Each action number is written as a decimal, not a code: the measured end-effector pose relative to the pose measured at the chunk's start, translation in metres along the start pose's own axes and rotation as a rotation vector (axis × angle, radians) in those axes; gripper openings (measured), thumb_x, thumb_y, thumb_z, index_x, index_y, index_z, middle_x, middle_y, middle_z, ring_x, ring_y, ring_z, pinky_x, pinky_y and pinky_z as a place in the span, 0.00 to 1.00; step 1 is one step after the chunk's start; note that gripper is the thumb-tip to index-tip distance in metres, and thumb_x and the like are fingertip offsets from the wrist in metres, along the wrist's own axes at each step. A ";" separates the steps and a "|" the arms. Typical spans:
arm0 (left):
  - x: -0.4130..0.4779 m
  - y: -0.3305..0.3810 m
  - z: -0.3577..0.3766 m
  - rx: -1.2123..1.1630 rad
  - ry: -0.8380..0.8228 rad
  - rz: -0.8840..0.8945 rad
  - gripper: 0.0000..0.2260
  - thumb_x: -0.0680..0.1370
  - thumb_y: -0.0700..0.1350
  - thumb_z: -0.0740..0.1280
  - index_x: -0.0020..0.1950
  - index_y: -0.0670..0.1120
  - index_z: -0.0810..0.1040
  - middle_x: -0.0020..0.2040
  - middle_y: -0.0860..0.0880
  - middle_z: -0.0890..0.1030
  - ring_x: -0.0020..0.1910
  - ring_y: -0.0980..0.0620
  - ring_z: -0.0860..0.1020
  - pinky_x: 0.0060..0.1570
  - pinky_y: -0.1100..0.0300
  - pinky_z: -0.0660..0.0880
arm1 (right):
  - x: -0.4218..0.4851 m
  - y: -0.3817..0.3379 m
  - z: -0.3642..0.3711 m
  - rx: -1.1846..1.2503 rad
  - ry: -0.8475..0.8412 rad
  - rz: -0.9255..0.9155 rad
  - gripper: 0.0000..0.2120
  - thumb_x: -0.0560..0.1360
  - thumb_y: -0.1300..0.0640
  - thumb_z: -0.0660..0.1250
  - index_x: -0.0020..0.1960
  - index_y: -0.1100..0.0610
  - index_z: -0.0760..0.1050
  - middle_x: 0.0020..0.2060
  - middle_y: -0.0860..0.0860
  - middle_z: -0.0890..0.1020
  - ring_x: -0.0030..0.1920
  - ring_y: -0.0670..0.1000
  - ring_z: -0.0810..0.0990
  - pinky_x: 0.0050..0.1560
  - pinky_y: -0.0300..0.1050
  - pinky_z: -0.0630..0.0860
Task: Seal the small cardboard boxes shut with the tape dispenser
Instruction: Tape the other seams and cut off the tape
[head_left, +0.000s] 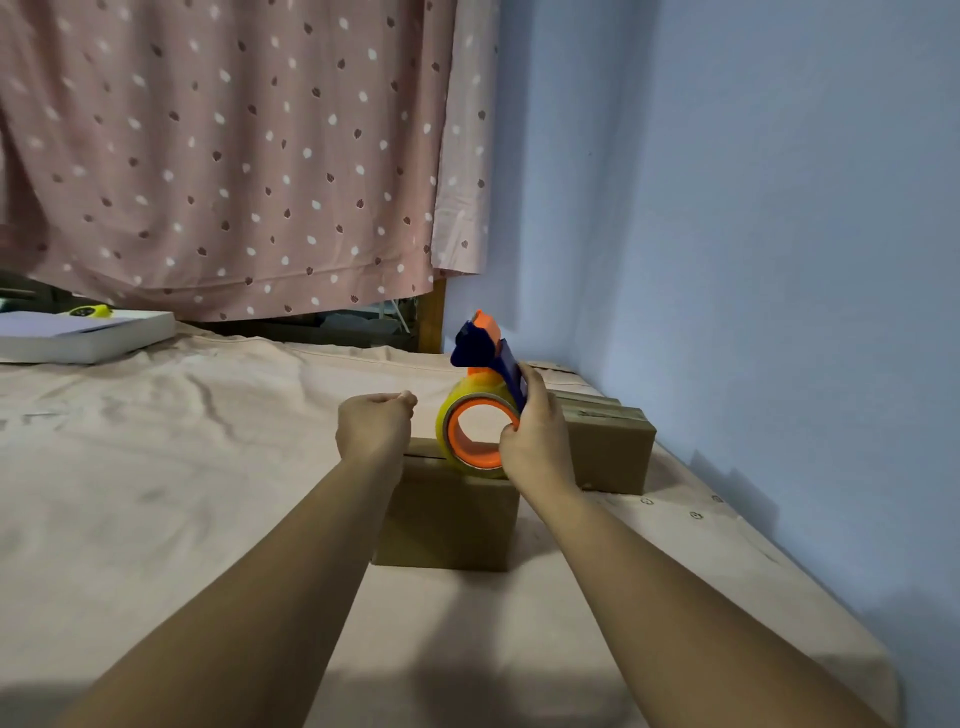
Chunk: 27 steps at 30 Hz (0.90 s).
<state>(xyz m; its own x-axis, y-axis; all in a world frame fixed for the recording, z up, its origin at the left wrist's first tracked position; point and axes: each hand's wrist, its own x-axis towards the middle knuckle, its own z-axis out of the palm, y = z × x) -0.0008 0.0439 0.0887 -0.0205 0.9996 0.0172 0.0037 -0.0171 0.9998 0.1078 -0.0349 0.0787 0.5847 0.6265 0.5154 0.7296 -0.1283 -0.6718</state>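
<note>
Right hand (535, 441) fingers (536, 385) are wrapping the tape dispenser (475, 396) atop a cardboard box (447, 519); left hand (374, 426) fingers are curling, pressed together.

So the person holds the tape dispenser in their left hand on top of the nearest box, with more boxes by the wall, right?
Not quite: the head view shows the right hand gripping the tape dispenser on the nearest box; the left hand is curled beside it. The rest holds.
</note>
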 end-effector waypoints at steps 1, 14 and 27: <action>0.003 -0.004 -0.003 0.000 0.011 -0.023 0.09 0.78 0.45 0.68 0.55 0.42 0.81 0.55 0.45 0.81 0.48 0.48 0.75 0.42 0.58 0.71 | -0.002 -0.001 0.002 0.045 -0.007 0.027 0.32 0.77 0.66 0.65 0.75 0.49 0.56 0.68 0.52 0.69 0.66 0.54 0.71 0.61 0.48 0.75; 0.029 -0.052 -0.037 -0.025 0.015 -0.170 0.07 0.75 0.42 0.70 0.38 0.42 0.78 0.43 0.45 0.79 0.46 0.44 0.76 0.48 0.54 0.73 | -0.008 -0.008 0.020 0.118 -0.113 0.168 0.25 0.74 0.46 0.69 0.68 0.50 0.67 0.58 0.49 0.79 0.49 0.48 0.77 0.48 0.42 0.78; 0.024 -0.059 -0.028 -0.037 -0.014 -0.120 0.15 0.77 0.45 0.68 0.31 0.43 0.75 0.36 0.44 0.78 0.45 0.40 0.75 0.49 0.51 0.73 | -0.007 -0.006 0.020 0.186 0.017 0.197 0.23 0.78 0.46 0.64 0.69 0.52 0.67 0.58 0.49 0.76 0.55 0.51 0.77 0.55 0.48 0.78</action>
<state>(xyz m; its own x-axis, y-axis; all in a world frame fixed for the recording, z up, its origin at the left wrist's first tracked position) -0.0299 0.0687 0.0302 -0.0051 0.9947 -0.1023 -0.0345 0.1021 0.9942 0.0921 -0.0226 0.0684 0.7164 0.5899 0.3727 0.5240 -0.1023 -0.8455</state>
